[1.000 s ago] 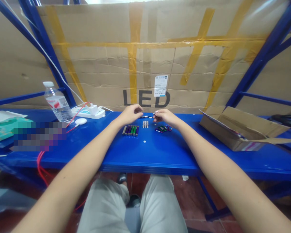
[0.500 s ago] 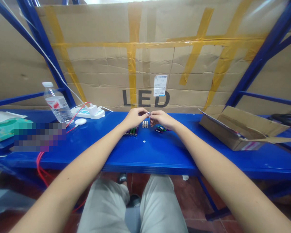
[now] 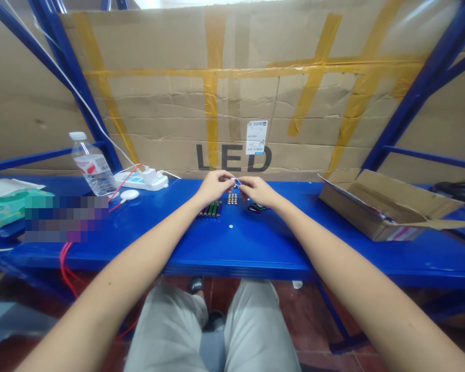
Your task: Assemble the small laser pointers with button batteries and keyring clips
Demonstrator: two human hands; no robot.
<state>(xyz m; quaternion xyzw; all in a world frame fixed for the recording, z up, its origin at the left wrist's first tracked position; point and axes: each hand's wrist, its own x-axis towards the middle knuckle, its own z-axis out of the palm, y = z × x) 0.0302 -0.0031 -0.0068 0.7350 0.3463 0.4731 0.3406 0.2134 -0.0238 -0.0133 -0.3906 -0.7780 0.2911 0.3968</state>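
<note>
My left hand (image 3: 218, 186) and my right hand (image 3: 258, 190) meet above the blue table (image 3: 217, 248), fingertips pinched. Between them is a small, thin, shiny piece (image 3: 236, 182), too small to name; both hands seem to grip it. Just below sits a tight block of small silvery cylinders (image 3: 232, 199) in rows. Under my left wrist lies a row of slim green and purple metallic tubes (image 3: 211, 209) with silvery ends. A little heap of coloured loops (image 3: 257, 207), green and purple among them, rests beneath my right hand.
An open cardboard box (image 3: 372, 214) stands on the right. On the left are a water bottle (image 3: 93, 165), a white power strip (image 3: 141, 179), a white oval object (image 3: 129, 195), red cables (image 3: 64, 258) and a green packet (image 3: 8, 206). A large cardboard sheet (image 3: 170, 113) rises behind the table.
My fingertips have shifted slightly apart around the small piece, and more of it shows as a thin line between them. The things on the table stay in place.
</note>
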